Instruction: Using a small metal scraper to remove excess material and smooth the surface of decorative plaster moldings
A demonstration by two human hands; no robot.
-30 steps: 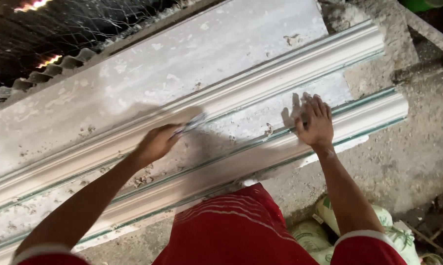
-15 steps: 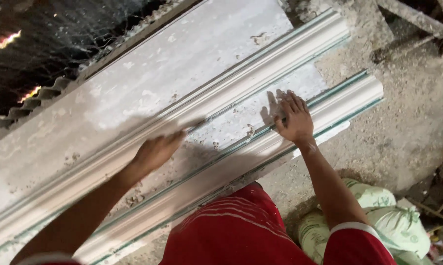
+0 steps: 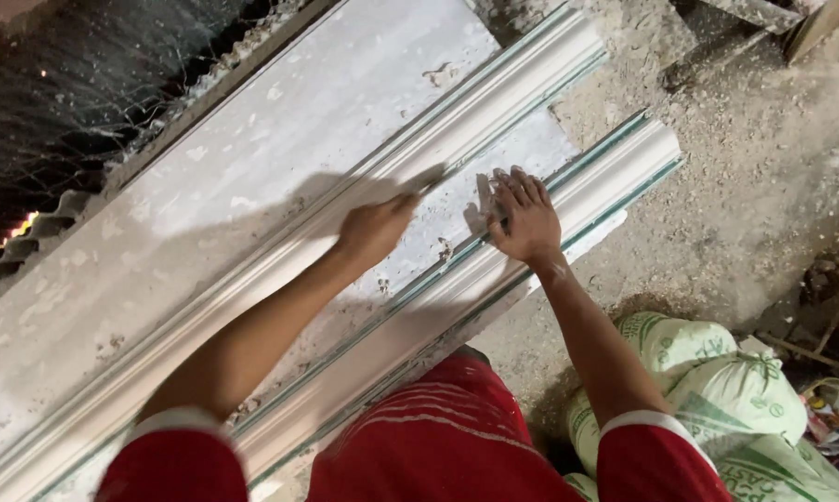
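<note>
So the left hand [image 3: 375,230] is curled shut around a thin blade-like scraper tool [image 3: 427,182], and the tip pokes out just past the knuckles, touching the long white plaster cornice moulding [image 3: 494,102] that runs diagonally across the work surface. The tool's blurry, so I can't tell exactly what kind it is. The right hand [image 3: 525,216] is flat, fingers spread open and gripping nothing, pressed down right where the flat rough plaster strip [image 3: 540,149] meets the second white plaster moulding [image 3: 615,172], the nearer one. That strip sits between the two hands' fingertips and the far moulding. Beyond the left fingers there's a wide flat white board [image 3: 280,139], then a dark corrugated sheet [image 3: 29,242] at the far edge. Off past the right wrist, on the dusty concrete floor [image 3: 763,186], sit green-and-white woven sacks [image 3: 717,372], bulging full and closed up, contents hidden. A small round container [image 3: 833,414] is just beside them, can't tell what's in it.
</note>
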